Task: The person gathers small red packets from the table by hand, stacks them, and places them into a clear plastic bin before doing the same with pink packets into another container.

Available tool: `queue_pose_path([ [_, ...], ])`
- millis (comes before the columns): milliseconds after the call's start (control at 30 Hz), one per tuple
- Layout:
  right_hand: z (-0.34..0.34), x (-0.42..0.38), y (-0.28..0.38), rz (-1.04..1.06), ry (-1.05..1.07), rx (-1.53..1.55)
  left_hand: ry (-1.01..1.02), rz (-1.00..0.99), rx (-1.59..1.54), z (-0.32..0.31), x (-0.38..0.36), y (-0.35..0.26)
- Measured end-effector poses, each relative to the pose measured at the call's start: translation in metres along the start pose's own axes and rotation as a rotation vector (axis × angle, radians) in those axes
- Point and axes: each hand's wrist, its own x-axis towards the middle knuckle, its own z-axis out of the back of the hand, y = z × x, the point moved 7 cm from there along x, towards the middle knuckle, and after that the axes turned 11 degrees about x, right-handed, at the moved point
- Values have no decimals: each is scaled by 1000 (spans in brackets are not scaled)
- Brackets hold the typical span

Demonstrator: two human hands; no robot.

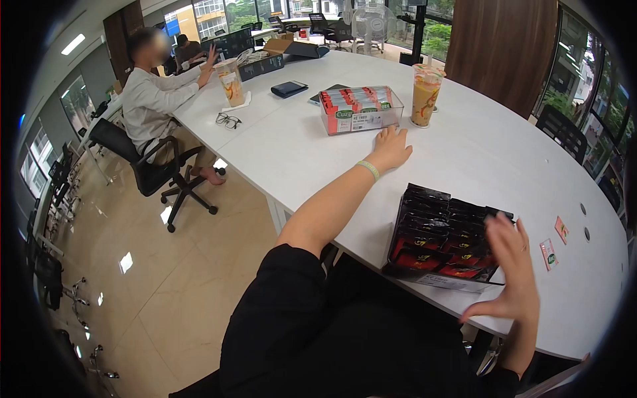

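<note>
My left hand [393, 149] reaches across the white table, fingers loosely bent and a little apart, at the near right corner of a clear box [361, 122]. Red Cozy tea sachets [358, 99] fill that box; whether my fingertips press on its wall is hard to see. Close to my body stands a second box [458, 284], packed with rows of black and red coffee sachets [441, 232]. Over its right side hovers my right hand [509, 262], thumb spread wide from the fingers, with nothing in it. Two loose sachets [549, 255] lie on the table to the right.
A drink cup [424, 96] stands right of the tea box, another cup [231, 85] farther left. Eyeglasses [228, 121], a dark wallet [289, 89] and an open carton [262, 66] lie beyond. A person [149, 99] sits at the table's left side on a black chair [152, 159].
</note>
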Motion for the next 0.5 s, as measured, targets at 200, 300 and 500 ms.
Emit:
queue_pose_path([
  [200,-26,-18,36,116,-85,-420,-67,-17,22,-3,1,1],
  [300,-35,-24,24,109,-54,-436,-46,-1,-37,2,-1,0],
  [500,-31,-14,26,187,-154,-390,-360,21,131,32,0,3],
])
